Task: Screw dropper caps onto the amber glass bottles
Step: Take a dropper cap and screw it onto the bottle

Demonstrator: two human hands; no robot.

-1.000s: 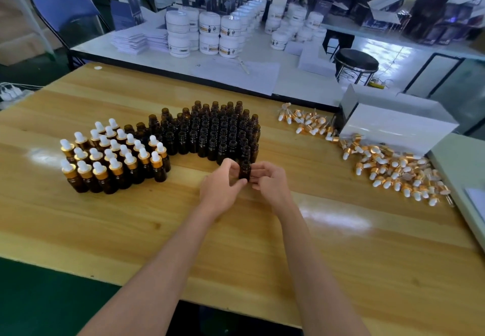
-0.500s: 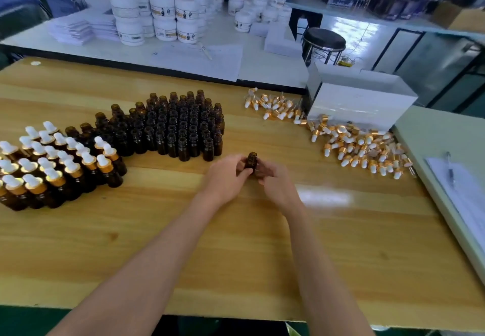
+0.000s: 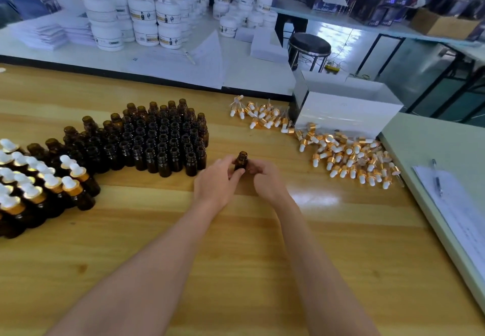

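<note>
One uncapped amber bottle (image 3: 241, 161) stands apart from the block, upright on the wooden table (image 3: 236, 243). My left hand (image 3: 216, 180) holds it from the left with thumb and fingers. My right hand (image 3: 265, 178) touches its right side, fingers curled by the base. Several open amber bottles (image 3: 157, 138) stand packed in a block to the left. Capped bottles (image 3: 39, 186) with gold collars and white bulbs fill the far left. Loose dropper caps (image 3: 349, 157) lie scattered at the right.
A white box (image 3: 346, 115) stands behind the caps at the table's back right. A pale green surface with papers and a pen (image 3: 437, 178) adjoins the right edge. White jars (image 3: 147, 20) are stacked on the table behind, near a black stool (image 3: 309, 47).
The single bottle has been drawn out of the block toward the right, held between both hands. The view has swung right, so the capped bottles now sit at the left edge.
</note>
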